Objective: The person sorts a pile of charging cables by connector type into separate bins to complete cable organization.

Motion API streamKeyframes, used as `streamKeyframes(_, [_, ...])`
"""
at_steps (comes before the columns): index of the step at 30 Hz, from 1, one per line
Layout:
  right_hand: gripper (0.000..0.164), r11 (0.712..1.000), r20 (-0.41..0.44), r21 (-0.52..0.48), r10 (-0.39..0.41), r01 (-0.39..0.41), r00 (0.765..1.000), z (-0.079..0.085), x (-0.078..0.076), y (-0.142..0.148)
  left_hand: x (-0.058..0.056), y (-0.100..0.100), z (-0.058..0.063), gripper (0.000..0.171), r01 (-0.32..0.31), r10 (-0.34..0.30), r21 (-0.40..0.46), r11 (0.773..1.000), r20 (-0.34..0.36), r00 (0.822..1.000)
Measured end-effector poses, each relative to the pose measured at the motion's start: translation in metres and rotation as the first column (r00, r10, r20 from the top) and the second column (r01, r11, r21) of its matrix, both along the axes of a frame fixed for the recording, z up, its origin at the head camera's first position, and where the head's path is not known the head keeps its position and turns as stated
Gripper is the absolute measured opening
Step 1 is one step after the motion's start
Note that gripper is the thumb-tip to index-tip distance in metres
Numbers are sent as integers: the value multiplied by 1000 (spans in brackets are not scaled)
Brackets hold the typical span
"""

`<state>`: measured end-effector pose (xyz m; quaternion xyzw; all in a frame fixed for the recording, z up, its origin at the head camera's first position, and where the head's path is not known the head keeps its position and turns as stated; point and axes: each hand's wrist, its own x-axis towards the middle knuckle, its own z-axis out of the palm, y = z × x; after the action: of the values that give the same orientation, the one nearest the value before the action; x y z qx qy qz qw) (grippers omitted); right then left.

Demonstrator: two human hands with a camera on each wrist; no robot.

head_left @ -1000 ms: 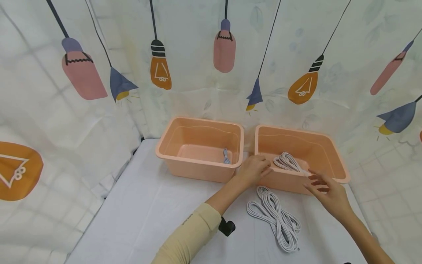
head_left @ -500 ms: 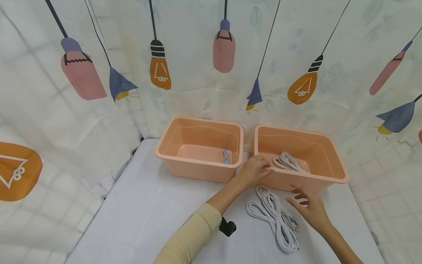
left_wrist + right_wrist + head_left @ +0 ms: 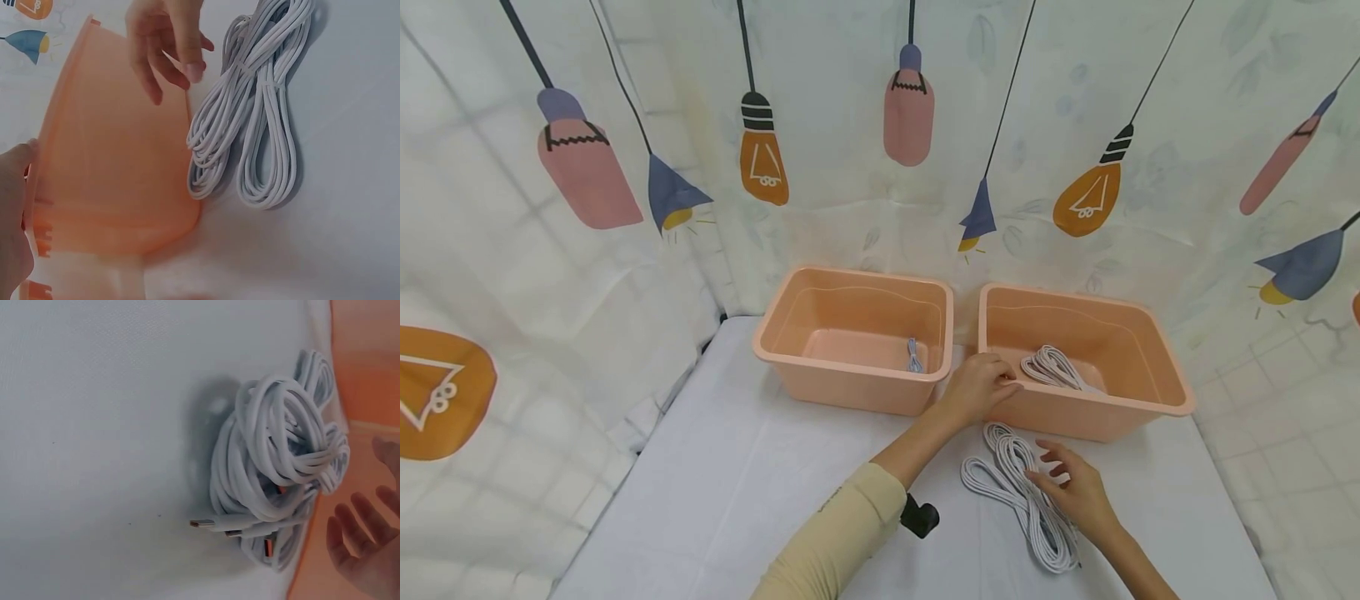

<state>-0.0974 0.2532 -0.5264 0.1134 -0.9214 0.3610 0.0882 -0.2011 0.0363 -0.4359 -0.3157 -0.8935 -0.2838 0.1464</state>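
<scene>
Two peach plastic bins stand side by side at the back in the head view. My left hand [image 3: 977,387] grips the front-left rim of the right bin [image 3: 1150,350]; the left wrist view shows that hand [image 3: 14,215] at the rim. In front lie bundled white charging cables [image 3: 1022,492]; metal-tipped plugs [image 3: 212,523] show in the right wrist view. My right hand [image 3: 1075,492] hovers over their right side, fingers loosely bent, holding nothing. Another coiled white cable [image 3: 1054,367] lies inside the right bin. A small grey cable bundle [image 3: 914,357] lies in the left bin [image 3: 850,390].
A white cloth covers the table [image 3: 760,500]. Behind and beside it hangs a pale curtain [image 3: 835,108] printed with lamps and bulbs. A black device [image 3: 919,517] sits at the left wrist, below the forearm.
My right hand has moved left and toward me, from the right bin's front rim to above the cables on the table. The left hand has stayed at the rim.
</scene>
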Motion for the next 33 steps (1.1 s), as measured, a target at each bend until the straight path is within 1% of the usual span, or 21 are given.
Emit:
streamKeyframes(6, [60,1000,116,14,-19,17,993,-9,0,-2,-1,2,1,16,-18,19,-27,999,39,999])
streamKeyframes(11, [71,998,188,59,-41,31,981,-16,-4,-2,-2,2,1,16,-11,11,-9,1000,67,998])
streamKeyframes(15, [76,997,235,80,-34,15,972,-19,-5,-4,-3,1,1,16,-6,6,7,1000,79,997])
streamKeyframes(18, [74,998,230,65,-23,9,973,-19,-5,-6,-3,1,2,17,-8,7,16,1000,91,996])
streamKeyframes(25, [61,1000,226,7,-9,7,974,-17,-4,-9,-3,1,4,16,-14,12,19,1000,101,995])
streamKeyframes(29, [60,1000,216,-22,9,-4,976,-15,-3,-8,-4,1,3,16,-11,9,19,1000,101,995])
streamKeyframes(33, [60,1000,210,-21,15,-11,978,-14,-2,-5,-4,1,2,16,-9,8,13,1000,103,995])
